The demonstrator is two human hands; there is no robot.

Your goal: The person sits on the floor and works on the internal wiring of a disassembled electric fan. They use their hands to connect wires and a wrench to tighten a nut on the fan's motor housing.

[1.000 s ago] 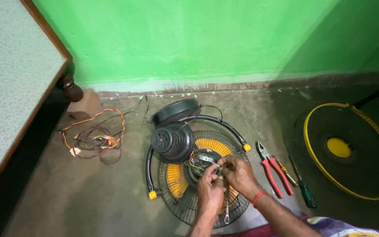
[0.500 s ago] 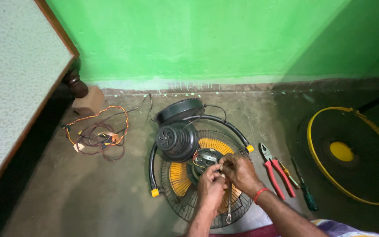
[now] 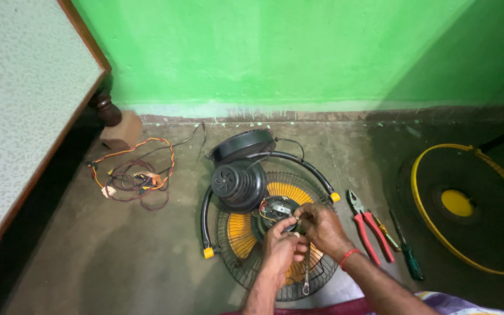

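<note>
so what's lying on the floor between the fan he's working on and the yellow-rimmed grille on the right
In the head view, red-handled pliers and a green-handled screwdriver lie on the bare floor between the fan and the yellow-rimmed grille, with another small tool between them.

Single head-worn view, looking steeply down at floor [image 3: 118, 262] toward green wall [image 3: 293, 52]; hands near bottom edge, close; table [image 3: 18, 99] at left.

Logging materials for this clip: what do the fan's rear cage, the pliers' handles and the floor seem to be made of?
Rear cage: thin dark wire, likely painted or coated metal, seen in its fine radial spokes. Pliers' handles: red, smooth, probably plastic or rubber sleeves over metal; the jaws look bare grey steel. Floor: dull, mottled grey-brown, apparently bare cement.
</note>
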